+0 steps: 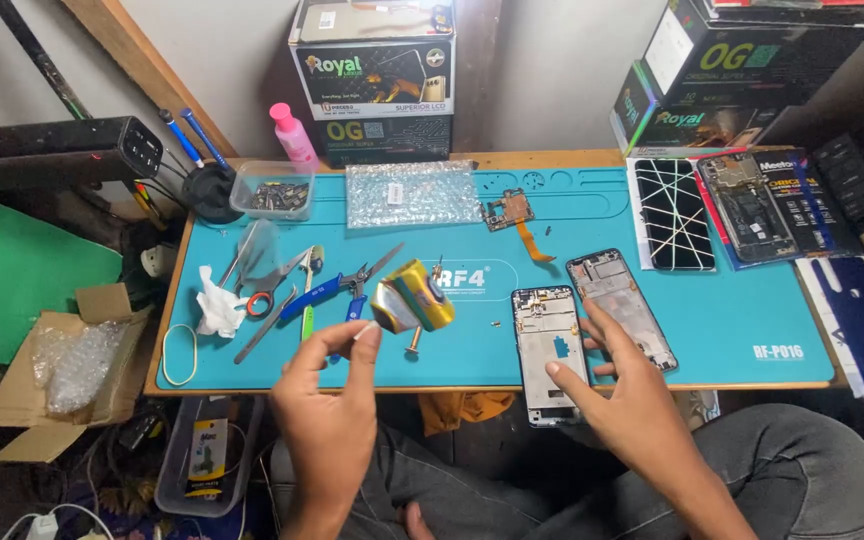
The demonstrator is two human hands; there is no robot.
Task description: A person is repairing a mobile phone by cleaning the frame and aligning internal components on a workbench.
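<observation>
the person sits at a low desk [592, 386] covered by a blue work mat [732, 320]. the left hand [332, 405] is raised over the mat's front edge, thumb and forefinger pressed together on a small white scrap [364, 331]; it is too small to say what it is. just beyond that hand lies a yellow roll of tape [414, 300] with a screw [414, 342] standing near it.

the right hand [620, 400] rests fingers spread on two phone parts: the palm side steadies a phone frame [548, 345] that overhangs the desk's front edge, while the forefinger touches a second, darker phone frame [620, 305] lying just beside it. neither is pinched; the hand only presses flat.

the phone frame looks thin, light and stiff, yet likely easy to bend or scratch, with open cutouts and delicate parts inside. it would best be taken by its long outer edges, between thumb and fingers, keeping off the inner face. as it hangs past the desk edge, a nudge could tip it off.

to the left lie scissors [270, 285], blue-handled pliers [337, 290], a crumpled tissue [218, 308] and a rubber band [180, 355]. a circuit board [508, 210] with an orange ribbon lies farther back.
</observation>
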